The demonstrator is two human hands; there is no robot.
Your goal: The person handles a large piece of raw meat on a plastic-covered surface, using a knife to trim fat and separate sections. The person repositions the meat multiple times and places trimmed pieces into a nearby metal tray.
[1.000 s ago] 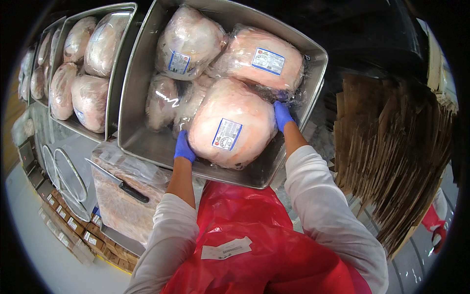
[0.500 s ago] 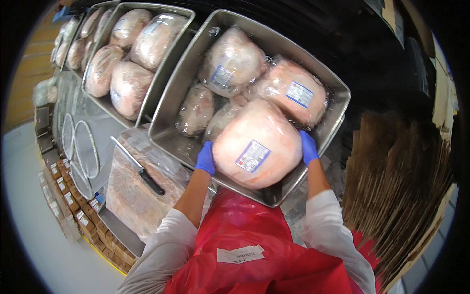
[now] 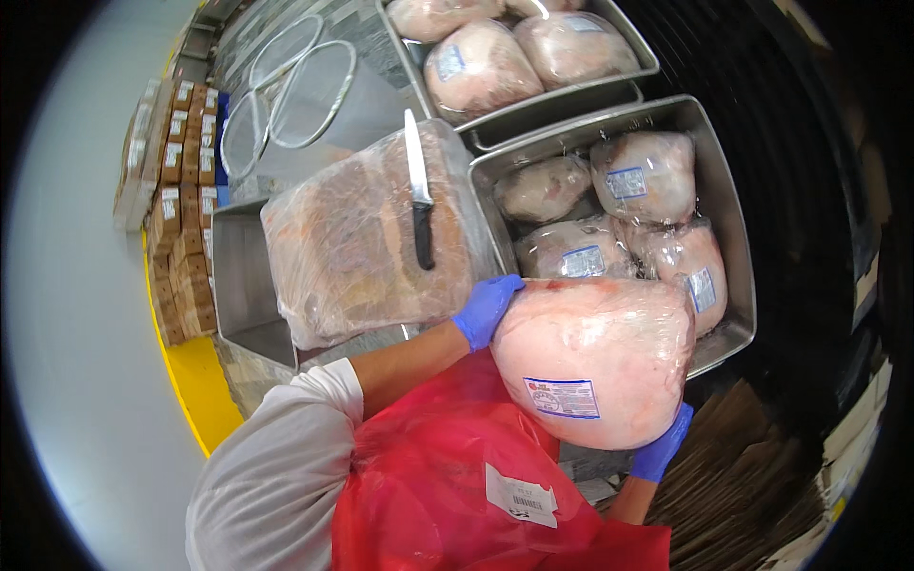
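Between my two blue-gloved hands is a large plastic-wrapped piece of meat [image 3: 609,343], pale pink with a blue-edged label on its near side. My left hand [image 3: 487,309] grips its left end and my right hand [image 3: 664,445] supports its lower right side. The meat is held over the near edge of a deep metal bin [image 3: 738,276], close to my red apron. Several more wrapped pieces of meat [image 3: 647,176] lie inside that bin. To the left, a knife with a black handle [image 3: 422,224] rests on a big flat wrapped slab [image 3: 333,238].
A second metal bin [image 3: 562,103] of wrapped meat stands behind. An open metal tub [image 3: 243,285] lies left of the slab, near clear bags with white rims [image 3: 314,95]. Stacked brown boxes [image 3: 181,219] are at the far left; flattened cardboard [image 3: 743,476] stands at lower right.
The held meat has come up and back toward my body, partly out of the bin. My view has turned, so the slab, knife and bins now appear elsewhere in the picture.
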